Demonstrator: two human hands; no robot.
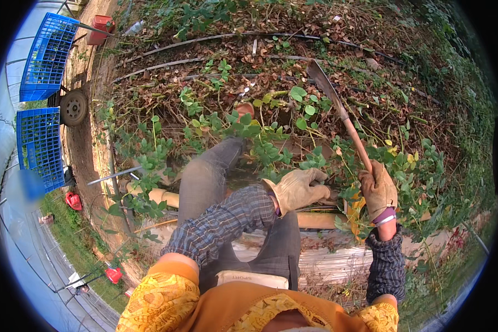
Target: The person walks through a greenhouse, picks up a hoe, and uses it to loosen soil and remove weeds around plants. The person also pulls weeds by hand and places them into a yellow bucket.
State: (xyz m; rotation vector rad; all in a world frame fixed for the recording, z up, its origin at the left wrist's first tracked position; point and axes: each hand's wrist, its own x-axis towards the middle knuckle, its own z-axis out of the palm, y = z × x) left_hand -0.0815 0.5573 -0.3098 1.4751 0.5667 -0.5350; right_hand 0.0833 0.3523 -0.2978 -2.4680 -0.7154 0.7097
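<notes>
My right hand [379, 189], in a tan leather work glove, is closed around the wooden handle of a sickle-like tool [332, 91] with a long, rust-stained blade, raised over the leaf litter. The handle [357, 143] slants up and to the left from my fist. My left hand [305, 190], in a matching glove, is stretched out low among green leafy stems [269, 153], its thumb and fingers apart; nothing plain shows between them. Between my hands are leaves and a yellow strip [357, 216]. Cut stems [417, 119] lie beyond.
Dark irrigation hoses [216, 38] run across the bed. At left stand blue plastic crates [47, 54] on a cart with a wheel [73, 108], and a red bucket [101, 29]. A metal pipe [114, 175] and a tan pole [315, 220] are near my legs.
</notes>
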